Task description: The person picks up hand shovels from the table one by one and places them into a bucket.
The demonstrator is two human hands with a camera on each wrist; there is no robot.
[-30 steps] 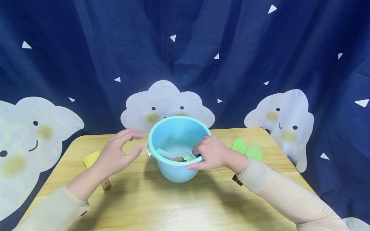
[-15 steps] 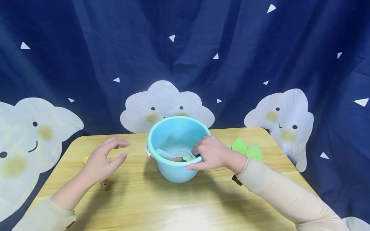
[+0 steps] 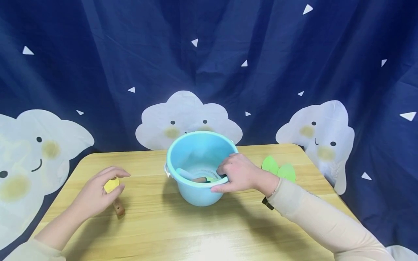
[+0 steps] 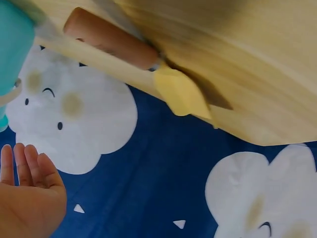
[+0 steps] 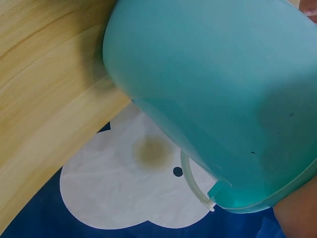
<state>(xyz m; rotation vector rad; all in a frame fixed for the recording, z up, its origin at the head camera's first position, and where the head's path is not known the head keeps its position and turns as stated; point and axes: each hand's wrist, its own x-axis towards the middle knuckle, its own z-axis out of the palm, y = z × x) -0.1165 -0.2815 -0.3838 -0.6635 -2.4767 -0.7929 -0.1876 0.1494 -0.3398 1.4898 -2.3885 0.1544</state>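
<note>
A light-blue bucket (image 3: 200, 195) stands upright mid-table, its white handle hanging by the side. My right hand (image 3: 240, 172) grips its near right rim, thumb outside and fingers over into it. Inside lie a light-blue rod-like piece (image 3: 184, 173) and a brown-handled tool (image 3: 200, 179) with a green part. To the left, a small toy shovel with a brown handle (image 3: 119, 208) and a yellow blade (image 4: 181, 94) lies on the table. Over it hovers my left hand (image 3: 93, 194), thumb and fingers spread and holding nothing, partly covering it in the head view.
Two green leaf-shaped pieces (image 3: 270, 165) lie right of the bucket, beyond my right wrist. The wooden table (image 3: 163, 232) has its far edge just behind the bucket. A dark blue curtain (image 3: 212, 72) with cloud prints hangs behind.
My left hand has moved away from the bucket, left and toward me, to above the yellow shovel. My right hand and the bucket have stayed in place.
</note>
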